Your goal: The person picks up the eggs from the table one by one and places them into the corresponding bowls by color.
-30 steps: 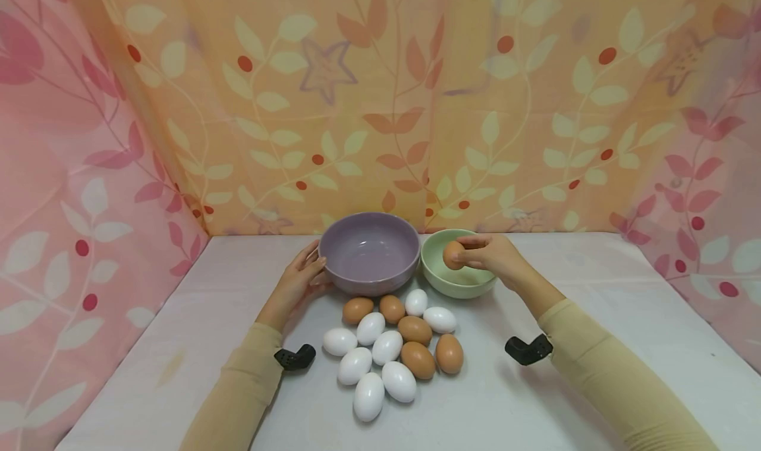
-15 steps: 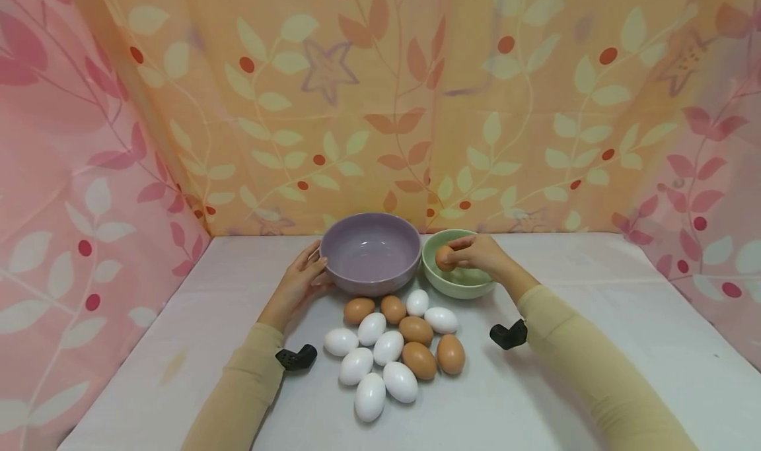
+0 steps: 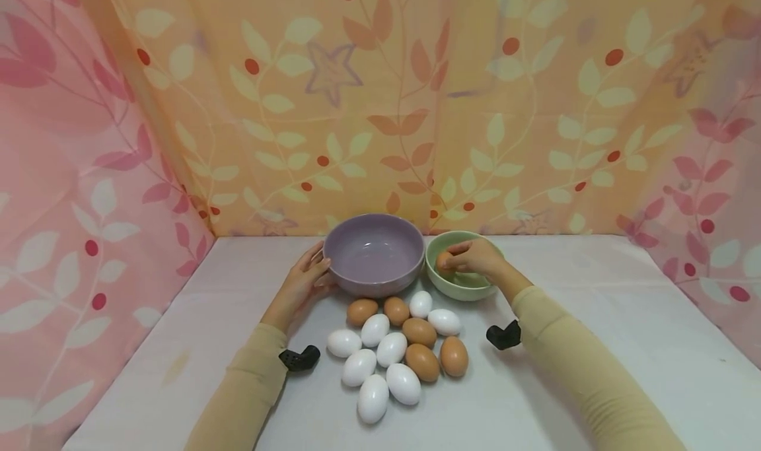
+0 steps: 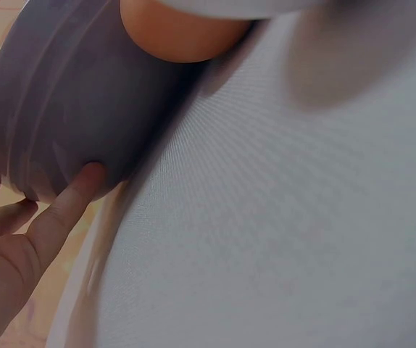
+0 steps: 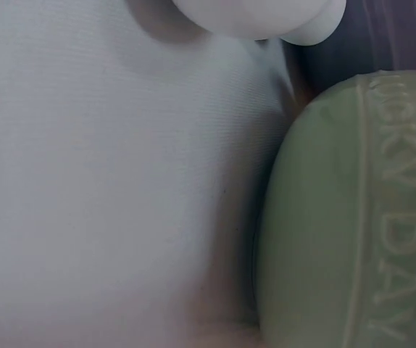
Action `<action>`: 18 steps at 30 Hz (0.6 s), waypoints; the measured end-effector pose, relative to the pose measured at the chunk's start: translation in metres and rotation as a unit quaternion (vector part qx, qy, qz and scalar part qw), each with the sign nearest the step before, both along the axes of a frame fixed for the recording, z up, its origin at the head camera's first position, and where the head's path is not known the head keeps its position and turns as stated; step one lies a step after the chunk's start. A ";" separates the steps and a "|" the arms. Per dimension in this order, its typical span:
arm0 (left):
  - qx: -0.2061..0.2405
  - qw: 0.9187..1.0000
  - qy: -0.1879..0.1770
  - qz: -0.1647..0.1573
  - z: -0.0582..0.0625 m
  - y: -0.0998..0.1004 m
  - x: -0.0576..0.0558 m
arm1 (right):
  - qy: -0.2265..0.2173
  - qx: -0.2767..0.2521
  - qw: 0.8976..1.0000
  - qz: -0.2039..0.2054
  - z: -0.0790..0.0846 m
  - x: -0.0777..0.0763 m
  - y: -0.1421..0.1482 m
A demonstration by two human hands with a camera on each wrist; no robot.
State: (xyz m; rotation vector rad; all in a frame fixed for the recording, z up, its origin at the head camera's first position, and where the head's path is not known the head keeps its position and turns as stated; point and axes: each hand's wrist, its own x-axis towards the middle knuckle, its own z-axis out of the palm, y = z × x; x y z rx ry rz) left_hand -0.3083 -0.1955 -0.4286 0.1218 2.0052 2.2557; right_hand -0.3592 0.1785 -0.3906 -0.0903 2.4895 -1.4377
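In the head view my right hand (image 3: 480, 261) pinches a brown egg (image 3: 442, 263) inside the small green bowl (image 3: 460, 292). The egg sits low, below the bowl's far rim. My left hand (image 3: 297, 284) rests against the left side of the larger purple bowl (image 3: 374, 261), whose inside is bare. The left wrist view shows its fingers (image 4: 61, 217) extended, a fingertip touching the bowl's outer wall. In the right wrist view the green bowl's side (image 5: 317, 217) bears raised lettering, "LUCKY DAY"; the right hand and its egg are out of sight there.
Several white eggs (image 3: 359, 368) and brown eggs (image 3: 422, 362) lie loose on the white tablecloth (image 3: 535, 398), close in front of both bowls. The two bowls stand side by side. Behind them hangs a floral curtain (image 3: 380, 173), with pink cloth (image 3: 71, 240) at the sides.
My right hand has moved a little left and down, lowering the brown egg deeper into the green bowl. The left hand stays at the purple bowl.
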 end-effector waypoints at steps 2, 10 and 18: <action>0.000 1.000 0.003 -0.005 0.000 -0.001 0.000 | -0.002 0.005 1.000 -0.002 -0.001 -0.002 -0.001; 0.005 1.000 -0.005 0.000 -0.003 0.001 0.002 | -0.005 0.026 1.000 0.005 -0.006 -0.002 0.000; 0.009 1.000 0.003 -0.003 -0.001 -0.001 0.000 | -0.005 0.033 0.999 0.020 -0.002 -0.003 -0.002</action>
